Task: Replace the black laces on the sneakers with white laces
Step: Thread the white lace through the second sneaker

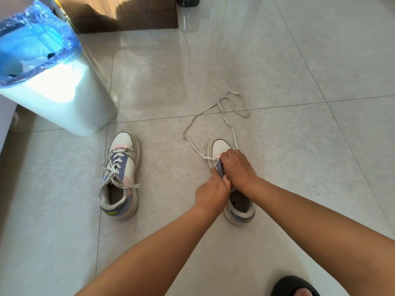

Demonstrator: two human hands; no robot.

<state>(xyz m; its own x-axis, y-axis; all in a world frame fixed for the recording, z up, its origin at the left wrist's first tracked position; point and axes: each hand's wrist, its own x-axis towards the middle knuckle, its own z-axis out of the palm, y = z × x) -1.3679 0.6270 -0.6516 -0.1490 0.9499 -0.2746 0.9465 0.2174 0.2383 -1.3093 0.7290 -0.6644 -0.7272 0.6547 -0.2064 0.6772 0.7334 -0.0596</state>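
Two white, purple and pink sneakers stand on the tiled floor. The left sneaker [120, 176] is fully laced with a white lace, its ends loose. Both my hands are on the right sneaker [220, 147]. My left hand [213, 188] grips its side near the eyelets. My right hand [238, 167] is curled over the tongue area and pinches the white lace [226, 122], whose two long ends trail out over the floor beyond the toe. No black lace is visible.
A white bin [64, 97] with a blue liner stands at the left, close to the left sneaker. A wooden cabinet base [128, 16] is at the back. A foot in a black slipper [295, 286] shows at the bottom right.
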